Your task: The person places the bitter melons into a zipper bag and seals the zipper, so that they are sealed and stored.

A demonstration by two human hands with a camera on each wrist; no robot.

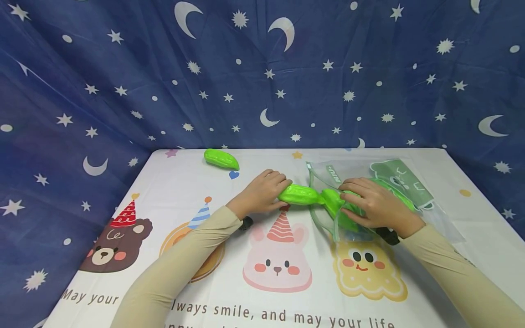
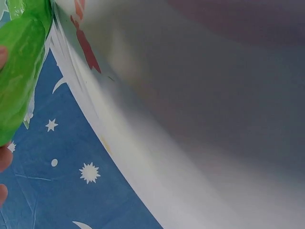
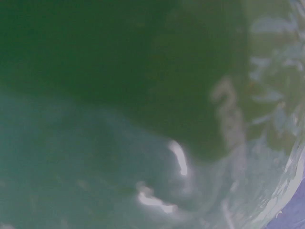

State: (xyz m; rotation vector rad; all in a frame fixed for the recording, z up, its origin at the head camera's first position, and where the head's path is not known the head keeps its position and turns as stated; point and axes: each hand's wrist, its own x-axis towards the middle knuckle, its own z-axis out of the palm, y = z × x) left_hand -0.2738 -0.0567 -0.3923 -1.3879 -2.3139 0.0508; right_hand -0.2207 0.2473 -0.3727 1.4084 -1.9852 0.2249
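Note:
A shiny, bumpy, bright green pod-shaped piece lies at the mouth of a clear zip bag. At a narrow neck it meets more bright green material running into the bag. My left hand grips the outer end of the pod; its fingertips show at the edge of the left wrist view. My right hand holds the bag near its opening, fingers bent over the plastic and the green inside. In the right wrist view, blurred green and glossy plastic fill the picture, hiding the fingers.
Another bright green pod lies by the back edge, left of centre. The white tablecloth carries cartoon prints and lettering. A dark blue curtain with stars and moons stands behind and at the left.

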